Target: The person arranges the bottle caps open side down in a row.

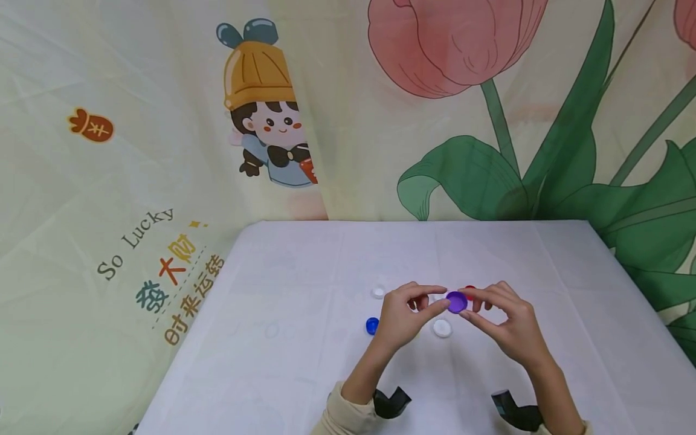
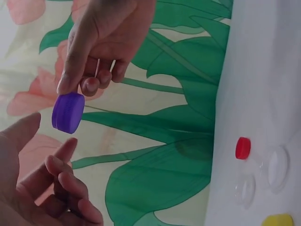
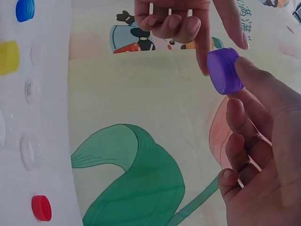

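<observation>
A purple ridged bottle cap is up above the white table, between the two hands. My right hand pinches it by thumb and forefinger, the other fingers loosely bent, as the right wrist view of the cap shows. My left hand is at the cap's other side, thumb and forefinger spread apart. A small gap shows between those left fingertips and the cap in the left wrist view.
On the table lie a blue cap, a white round cap, a pale disc and a red cap. A yellow cap and clear round lids lie there too. A printed cloth hangs behind.
</observation>
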A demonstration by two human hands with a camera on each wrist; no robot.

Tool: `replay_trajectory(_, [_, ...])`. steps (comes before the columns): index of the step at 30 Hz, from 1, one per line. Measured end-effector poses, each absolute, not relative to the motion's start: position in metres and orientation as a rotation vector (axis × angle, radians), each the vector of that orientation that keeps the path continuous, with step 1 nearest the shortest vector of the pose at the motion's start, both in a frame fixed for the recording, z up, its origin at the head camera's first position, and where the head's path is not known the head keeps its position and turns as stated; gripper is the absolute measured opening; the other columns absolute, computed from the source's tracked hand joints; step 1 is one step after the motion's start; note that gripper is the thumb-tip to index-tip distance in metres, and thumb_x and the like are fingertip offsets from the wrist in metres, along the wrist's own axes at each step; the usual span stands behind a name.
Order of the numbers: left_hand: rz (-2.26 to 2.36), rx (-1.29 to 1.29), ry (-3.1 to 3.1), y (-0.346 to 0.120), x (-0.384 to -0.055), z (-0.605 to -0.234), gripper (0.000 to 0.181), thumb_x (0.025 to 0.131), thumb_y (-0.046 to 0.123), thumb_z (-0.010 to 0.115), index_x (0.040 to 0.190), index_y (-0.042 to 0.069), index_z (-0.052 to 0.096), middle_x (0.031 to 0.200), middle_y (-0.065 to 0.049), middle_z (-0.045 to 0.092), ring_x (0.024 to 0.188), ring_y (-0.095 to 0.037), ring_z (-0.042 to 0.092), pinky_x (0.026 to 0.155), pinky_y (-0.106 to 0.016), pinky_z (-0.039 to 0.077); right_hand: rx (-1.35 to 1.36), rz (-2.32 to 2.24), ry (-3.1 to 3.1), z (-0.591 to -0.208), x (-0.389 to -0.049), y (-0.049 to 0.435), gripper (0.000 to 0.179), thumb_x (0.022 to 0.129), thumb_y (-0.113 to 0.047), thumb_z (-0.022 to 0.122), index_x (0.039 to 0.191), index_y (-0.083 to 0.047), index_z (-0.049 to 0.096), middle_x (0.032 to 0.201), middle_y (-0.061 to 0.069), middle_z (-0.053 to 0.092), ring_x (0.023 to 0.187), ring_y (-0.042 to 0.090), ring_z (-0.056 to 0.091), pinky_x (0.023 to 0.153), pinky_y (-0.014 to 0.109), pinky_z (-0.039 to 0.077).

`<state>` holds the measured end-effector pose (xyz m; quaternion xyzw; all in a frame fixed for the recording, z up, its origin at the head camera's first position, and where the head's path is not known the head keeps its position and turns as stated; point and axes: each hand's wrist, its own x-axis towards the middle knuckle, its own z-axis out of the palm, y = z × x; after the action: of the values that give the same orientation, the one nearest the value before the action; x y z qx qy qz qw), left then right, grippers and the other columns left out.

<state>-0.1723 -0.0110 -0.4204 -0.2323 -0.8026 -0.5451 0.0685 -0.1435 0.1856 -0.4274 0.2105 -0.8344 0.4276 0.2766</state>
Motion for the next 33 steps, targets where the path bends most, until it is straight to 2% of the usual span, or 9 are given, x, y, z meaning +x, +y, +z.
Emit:
replay_trajectory(5, [-1.829, -0.528, -2.532, -0.011, -0.172, -0.419, 0.029, 0.079, 0.041, 0.065, 0.092, 0.016, 0.072, 0.060, 0.004, 0.050, 0.056, -0.007, 0.042, 0.044, -0.019, 0.030, 0.548, 1.175, -2.269, -0.427, -0.144, 0.183, 0.037, 0.063, -0.009, 0.081, 0.099, -0.011, 0.069, 0.070, -0.012, 0.056, 0.075, 0.005, 0.042, 0.061, 0.019, 0.036])
replay_trajectory(15, [-2.002, -0.466, -2.594, -0.009, -0.173, -0.422, 0.027, 0.079, 0.036, 0.066, 0.085, 0.011, 0.073, 0.061, 0.004, 0.056, 0.058, -0.006, 0.043, 0.046, -0.020, 0.030, 0.520, 1.189, -2.316, -0.429, -0.143, 0.181, 0.036, 0.065, -0.013, 0.080, 0.099, -0.015, 0.069, 0.070, -0.014, 0.056, 0.075, 0.006, 0.043, 0.060, 0.019, 0.037])
replay_trajectory(29, [-1.935, -0.457, -2.583, -0.010, -0.175, -0.426, 0.026, 0.077, 0.036, 0.068, 0.087, 0.012, 0.073, 0.053, 0.004, 0.042, 0.049, -0.006, 0.037, 0.040, -0.020, 0.024, 0.518, 1.166, -2.316, -0.436, -0.146, 0.181, 0.041, 0.065, -0.013, 0.080, 0.104, -0.018, 0.067, 0.071, -0.014, 0.056, 0.074, 0.004, 0.043, 0.057, 0.019, 0.037])
replay_trajectory(33, [-1.879, -0.501, -2.545, -0.010, -0.176, -0.428, 0.024, 0.078, 0.030, 0.069, 0.090, 0.010, 0.072, 0.052, 0.003, 0.040, 0.049, -0.006, 0.035, 0.039, -0.019, 0.023, 0.483, 1.178, -2.347, -0.439, -0.145, 0.181, 0.042, 0.067, -0.014, 0.079, 0.106, -0.019, 0.066, 0.070, -0.014, 0.055, 0.071, 0.006, 0.041, 0.054, 0.021, 0.035])
